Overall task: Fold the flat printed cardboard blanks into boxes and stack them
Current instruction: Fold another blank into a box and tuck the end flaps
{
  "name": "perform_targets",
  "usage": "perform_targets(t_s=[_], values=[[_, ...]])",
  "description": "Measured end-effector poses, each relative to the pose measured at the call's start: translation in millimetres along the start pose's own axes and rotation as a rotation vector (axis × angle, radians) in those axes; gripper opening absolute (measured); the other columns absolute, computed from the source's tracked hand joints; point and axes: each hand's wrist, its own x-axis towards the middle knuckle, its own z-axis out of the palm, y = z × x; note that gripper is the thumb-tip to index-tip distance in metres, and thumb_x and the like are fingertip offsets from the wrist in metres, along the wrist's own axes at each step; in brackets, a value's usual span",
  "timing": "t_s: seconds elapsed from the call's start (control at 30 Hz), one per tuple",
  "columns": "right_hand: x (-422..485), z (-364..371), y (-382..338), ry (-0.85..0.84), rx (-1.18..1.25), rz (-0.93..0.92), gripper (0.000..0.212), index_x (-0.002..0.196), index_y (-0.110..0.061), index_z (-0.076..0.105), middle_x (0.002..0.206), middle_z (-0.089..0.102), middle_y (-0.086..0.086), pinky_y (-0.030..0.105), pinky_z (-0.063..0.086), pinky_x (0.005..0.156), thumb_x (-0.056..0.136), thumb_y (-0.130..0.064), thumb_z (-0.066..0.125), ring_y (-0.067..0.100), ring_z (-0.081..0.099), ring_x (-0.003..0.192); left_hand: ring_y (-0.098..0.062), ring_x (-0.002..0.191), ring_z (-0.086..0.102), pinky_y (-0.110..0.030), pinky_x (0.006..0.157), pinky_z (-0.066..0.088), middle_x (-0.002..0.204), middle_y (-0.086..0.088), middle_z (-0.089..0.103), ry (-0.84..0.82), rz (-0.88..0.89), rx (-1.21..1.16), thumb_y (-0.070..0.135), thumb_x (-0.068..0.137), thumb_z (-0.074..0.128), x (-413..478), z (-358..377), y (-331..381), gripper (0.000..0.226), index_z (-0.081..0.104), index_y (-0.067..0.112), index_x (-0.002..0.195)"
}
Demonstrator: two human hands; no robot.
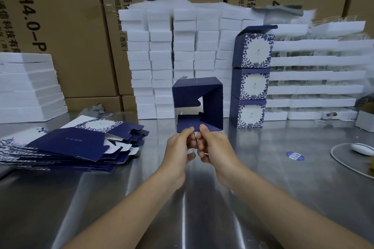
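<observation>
Pinching the near lower edge of a dark blue box [213,107], the left hand [179,146] and right hand [215,145] sit close together, knuckles almost touching. Each thumb lies on top of the bottom panel and the fingers curl underneath it. The box rises directly at twelve o'clock from the hands and is held up off the steel tabletop [263,178].

It is squared up into a hollow tube. Its open mouth faces six o'clock, toward the person, and the passage through it runs from six to twelve. The far end is partly closed by notched flaps, with white showing through the gap. The sides look about equal, so no long side can be named. The top panel is level and the walls stand upright.

At nine o'clock from the hands, a fanned pile of flat blanks [66,143] lies on the tabletop, navy with white leaf-print panels. At two o'clock, three finished boxes [252,85] stand in one upright column, the topmost with its lid flap raised.

Behind them, from ten to two o'clock, are stacks of white foam blocks [162,56], and behind those stand brown cartons [66,26] printed with black letters. A round blue sticker [295,156] lies on the tabletop at three o'clock, and farther out that way lies a white oval object [362,148] with a cable looped around it.
</observation>
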Motion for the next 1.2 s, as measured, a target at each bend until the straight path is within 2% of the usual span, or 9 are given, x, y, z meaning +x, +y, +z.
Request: perform_targets(t_s=[0.07, 0.17, 0.27, 0.43, 0.57, 0.7, 0.9, 1.03, 1.2], values=[[-0.4, -0.2, 0.3, 0.005, 0.01, 0.034, 0.056, 0.056, -0.024, 0.064, 0.055, 0.053, -0.003, 0.026, 0.036, 0.052, 0.11, -0.036, 0.052, 0.012, 0.044, 0.046, -0.017, 0.059, 0.058, -0.039, 0.075, 0.047, 0.061, 0.001, 0.058, 0.006, -0.002, -0.016, 0.03, 0.101, 0.059, -0.1, -0.3, 0.4, 0.042, 0.057, 0.021, 0.06], [0.1, -2.5, -0.8, -0.009, 0.06, 0.064, 0.043, 0.062, -0.022, 0.057, 0.055, 0.054, -0.002, 0.028, 0.036, 0.054, 0.104, -0.03, 0.054, 0.014, 0.044, 0.048, -0.017, 0.058, 0.056, -0.038, 0.074, 0.044, 0.06, 0.001, 0.057, 0.011, -0.005, -0.026, 0.027, 0.102, 0.058, -0.9, 0.2, 0.5, 0.041, 0.054, 0.02, 0.061], [0.9, -3.6, -1.8, -0.012, 0.102, 0.056, 0.043, 0.056, -0.024, 0.057, 0.054, 0.054, -0.001, 0.028, 0.037, 0.055, 0.099, -0.021, 0.052, 0.014, 0.044, 0.047, -0.016, 0.061, 0.055, -0.036, 0.074, 0.044, 0.062, 0.003, 0.056, 0.019, 0.007, -0.011, 0.026, 0.102, 0.056, -2.3, 1.0, 1.6, 0.04, 0.052, 0.019, 0.063], [2.1, -3.8, -1.9, 0.049, 0.1, 0.026, 0.032, 0.064, -0.017, 0.054, 0.05, 0.046, -0.003, 0.026, 0.036, 0.053, 0.097, -0.016, 0.052, 0.013, 0.038, 0.046, -0.017, 0.07, 0.057, -0.035, 0.075, 0.044, 0.065, 0.003, 0.057, 0.011, 0.005, 0.04, 0.031, 0.102, 0.059, -5.8, 1.3, 3.6, 0.034, 0.055, 0.018, 0.071], [0.4, -2.4, -3.4, 0.026, 0.086, 0.003, 0.044, 0.053, -0.022, 0.056, 0.049, 0.045, -0.003, 0.025, 0.034, 0.051, 0.096, -0.015, 0.052, 0.011, 0.037, 0.045, -0.017, 0.072, 0.06, -0.036, 0.076, 0.046, 0.069, -0.005, 0.062, -0.022, 0.049, 0.121, 0.034, 0.1, 0.06, -8.9, 2.9, 6.6, 0.038, 0.064, 0.017, 0.066], [-1.4, -1.7, -6.0, 0.008, 0.053, 0.019, 0.049, 0.047, -0.023, 0.057, 0.051, 0.05, -0.003, 0.022, 0.035, 0.049, 0.095, -0.018, 0.052, 0.011, 0.036, 0.044, -0.022, 0.074, 0.059, -0.037, 0.076, 0.047, 0.071, -0.009, 0.06, -0.026, 0.06, 0.115, 0.03, 0.1, 0.06, -9.9, 4.2, 8.4, 0.04, 0.063, 0.016, 0.062], [0.6, -4.4, -3.1, 0.057, 0.119, 0.015, 0.034, 0.066, -0.016, 0.052, 0.049, 0.048, -0.002, 0.025, 0.034, 0.049, 0.099, -0.019, 0.048, 0.012, 0.039, 0.043, -0.019, 0.071, 0.055, -0.035, 0.075, 0.044, 0.066, -0.001, 0.054, -0.02, 0.019, 0.083, 0.031, 0.1, 0.061, -9.0, 3.3, 8.6, 0.038, 0.059, 0.018, 0.064], [3.7, -3.4, 0.8, 0.101, 0.085, 0.0, 0.033, 0.068, -0.015, 0.049, 0.047, 0.039, -0.005, 0.023, 0.031, 0.047, 0.101, -0.016, 0.045, 0.009, 0.039, 0.04, -0.016, 0.069, 0.057, -0.036, 0.076, 0.044, 0.063, 0.001, 0.054, -0.008, 0.027, 0.122, 0.034, 0.101, 0.06, -10.9, 4.9, 8.1, 0.039, 0.058, 0.021, 0.064], [6.7, -6.1, 1.2, 0.115, 0.067, 0.036, 0.028, 0.072, -0.015, 0.05, 0.052, 0.037, -0.002, 0.024, 0.03, 0.048, 0.1, -0.019, 0.048, 0.014, 0.034, 0.044, -0.01, 0.061, 0.055, -0.034, 0.074, 0.043, 0.06, 0.006, 0.048, 0.065, 0.042, 0.112, 0.03, 0.108, 0.05, -8.1, 3.4, 7.8, 0.035, 0.053, 0.017, 0.076]])
